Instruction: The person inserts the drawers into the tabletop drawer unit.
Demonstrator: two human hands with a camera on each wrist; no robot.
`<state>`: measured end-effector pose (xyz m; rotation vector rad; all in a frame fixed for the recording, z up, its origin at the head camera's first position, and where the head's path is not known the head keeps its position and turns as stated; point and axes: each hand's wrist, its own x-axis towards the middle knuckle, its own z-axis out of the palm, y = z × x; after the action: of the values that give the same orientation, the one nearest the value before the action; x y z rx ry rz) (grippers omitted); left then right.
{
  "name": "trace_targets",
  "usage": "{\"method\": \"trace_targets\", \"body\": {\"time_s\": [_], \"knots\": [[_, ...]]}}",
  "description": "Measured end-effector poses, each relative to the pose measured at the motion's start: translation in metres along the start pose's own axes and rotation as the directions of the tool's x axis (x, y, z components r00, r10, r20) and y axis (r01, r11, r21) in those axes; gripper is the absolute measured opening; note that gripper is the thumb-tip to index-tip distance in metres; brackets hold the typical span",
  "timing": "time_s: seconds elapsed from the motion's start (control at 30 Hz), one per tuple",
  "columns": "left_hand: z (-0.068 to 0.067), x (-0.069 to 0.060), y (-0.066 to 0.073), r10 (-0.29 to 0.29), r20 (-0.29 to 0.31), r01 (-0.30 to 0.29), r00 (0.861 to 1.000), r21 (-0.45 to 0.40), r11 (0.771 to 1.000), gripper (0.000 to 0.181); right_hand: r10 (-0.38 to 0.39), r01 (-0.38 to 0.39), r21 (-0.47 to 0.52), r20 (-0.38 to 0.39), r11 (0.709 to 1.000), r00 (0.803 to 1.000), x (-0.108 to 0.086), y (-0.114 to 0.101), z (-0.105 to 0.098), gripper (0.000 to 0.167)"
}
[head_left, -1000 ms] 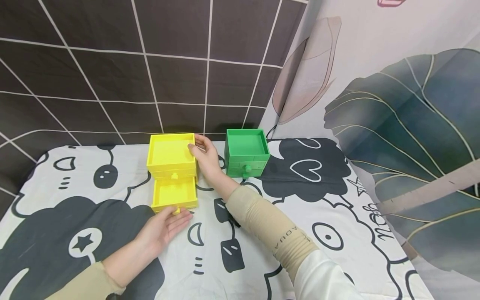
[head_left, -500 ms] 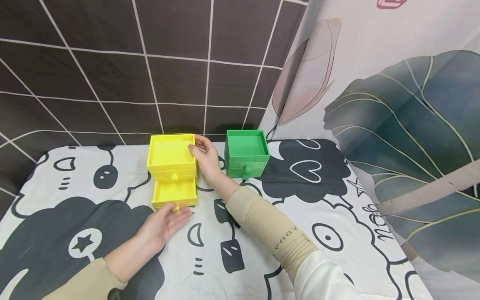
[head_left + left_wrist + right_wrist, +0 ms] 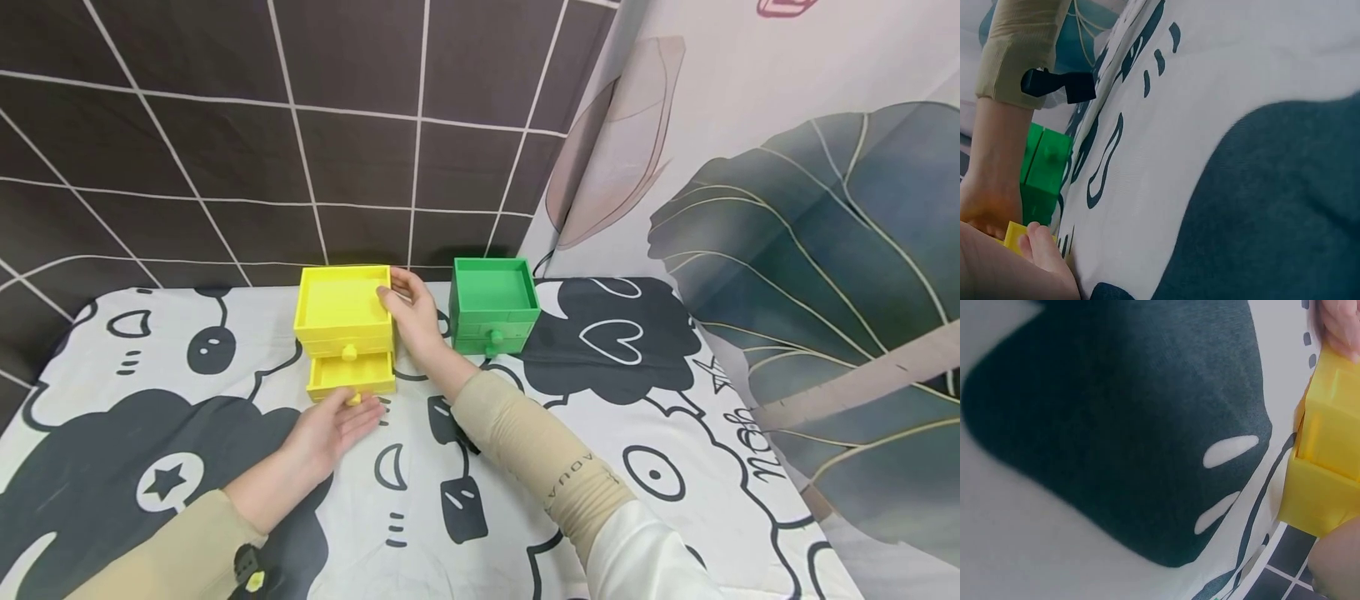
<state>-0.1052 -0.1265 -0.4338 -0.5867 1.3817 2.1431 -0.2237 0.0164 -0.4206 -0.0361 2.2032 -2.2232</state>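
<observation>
A small yellow drawer cabinet stands on the cloth near the dark wall, with an open tray top. Its lower drawer is pulled partly out; the upper one is in. My right hand grips the cabinet's right side, thumb over the top rim and fingers at the side and back. At the drawer's front, my left hand lies with extended fingers beside the round knob, thumb against the drawer front. In the right wrist view, the yellow cabinet sits at the right edge.
A green drawer cabinet with its drawers in stands right of the yellow one, behind my right forearm. A cartoon-patterned cloth covers the table. A dark gridded backdrop rises behind, and a leaf-print curtain hangs at the right.
The lower yellow drawer has slid further into the cabinet, and my left hand has moved forward with it. My right hand stays at the cabinet's side. The green cabinet has not moved.
</observation>
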Motion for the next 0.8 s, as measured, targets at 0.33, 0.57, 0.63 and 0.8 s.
{"method": "trace_targets", "body": {"time_s": [0.33,0.57,0.63,0.8], "knots": [[0.003,0.011,0.014,-0.024,-0.001,0.023,1.000,-0.061,0.998,0.030,-0.004,0.004,0.001,0.002,1.000,1.000,0.001,0.001,0.000,0.048],[0.003,0.016,0.019,-0.017,0.012,0.018,1.000,-0.065,0.998,0.021,-0.009,0.009,0.007,-0.006,1.000,1.000,0.002,0.001,0.000,0.048],[0.003,0.017,0.020,-0.017,0.008,0.017,1.000,-0.063,0.998,0.021,-0.006,0.006,0.012,-0.007,1.000,1.000,0.002,0.001,0.001,0.048],[0.003,0.021,0.023,-0.025,-0.002,0.025,1.000,-0.064,0.998,0.020,-0.001,0.001,0.018,0.003,1.000,1.000,0.002,0.001,0.001,0.048]]}}
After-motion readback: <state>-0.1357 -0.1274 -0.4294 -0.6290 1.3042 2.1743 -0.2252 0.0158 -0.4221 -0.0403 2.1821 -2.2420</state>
